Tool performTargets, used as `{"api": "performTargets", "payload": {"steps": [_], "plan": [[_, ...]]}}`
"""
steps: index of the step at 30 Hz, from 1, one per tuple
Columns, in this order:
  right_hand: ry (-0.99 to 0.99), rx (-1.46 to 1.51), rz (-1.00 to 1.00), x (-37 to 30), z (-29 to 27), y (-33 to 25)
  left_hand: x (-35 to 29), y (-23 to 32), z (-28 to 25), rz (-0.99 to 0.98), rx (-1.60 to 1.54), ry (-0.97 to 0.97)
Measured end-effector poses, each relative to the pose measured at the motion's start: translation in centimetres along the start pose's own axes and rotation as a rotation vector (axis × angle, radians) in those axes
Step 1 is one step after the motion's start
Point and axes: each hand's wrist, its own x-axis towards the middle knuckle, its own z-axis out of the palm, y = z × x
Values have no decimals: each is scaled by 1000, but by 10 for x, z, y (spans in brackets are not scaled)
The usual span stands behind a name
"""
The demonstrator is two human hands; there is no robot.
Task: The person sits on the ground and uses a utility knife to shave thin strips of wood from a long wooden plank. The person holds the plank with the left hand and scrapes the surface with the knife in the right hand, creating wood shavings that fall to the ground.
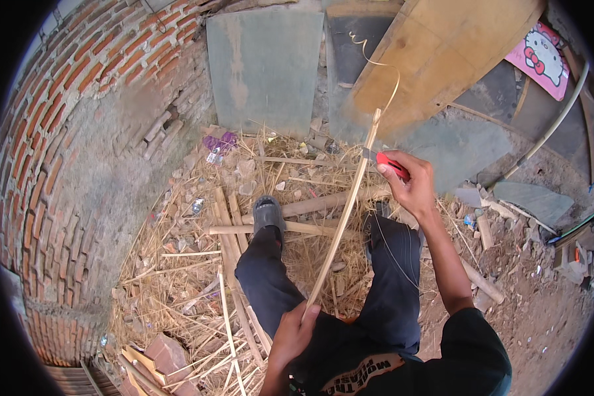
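**Utility knife (pixel 397 167) set to wooden strip (pixel 345 224) above straw-strewn ground (pixel 310 261)**

A seated or crouching person, seen from above, holds the pale wooden strip at a slant between the knees, its near end at the lap and its far end pointing away. The left hand (pixel 294 334) is closed around the near end of the strip, thumb along the top; that end disappears into the grip, and the lower fingers are hard to make out. The right hand (pixel 414 185), just right of the strip's far part, is curled around the knife's red handle, much of it lost inside the palm. The grey blade (pixel 368 154) lies across the strip, though its edge cannot be made out. A thin curled shaving (pixel 398 76) rises beyond the strip's far end; where it joins is unclear.

Left of the strip, a dark shoe (pixel 268 214) shows below a trouser leg; the shoe to the strip's right is mostly hidden. The left forearm is cut off by the lower edge, and a black rim crops the scene.

Under the strip lie straw, rubble and loose sticks, giving way to brown dirt at its right. A worn brick wall (pixel 53 152) curves up well to its left. Beyond its far end lean a grey-green panel (pixel 267 72), a plywood board (pixel 449 56) and, farther right, a pink panel (pixel 541 61) with a cartoon cat, partly covered.
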Motion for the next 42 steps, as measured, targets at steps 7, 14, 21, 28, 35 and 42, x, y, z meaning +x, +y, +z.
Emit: {"api": "performTargets", "payload": {"steps": [7, 14, 21, 28, 35, 42], "plan": [[65, -47, 118, 20, -3, 20, -14, -3, -1, -19, 101, 41], [137, -7, 415, 46, -55, 142, -32, -17, -15, -26, 74, 36], [-11, -33, 377, 16, -48, 99, 0, -21, -20, -31, -56, 250], [-102, 375, 380, 12, -26, 15, 24, -13, -7, 67, -52, 238], [116, 433, 419, 41, -15, 4, 20, 8, -1, 98, 44, 195], [210, 463, 317, 48, 3, 18, 15, 4, -3, 107, 88, 213]]}}
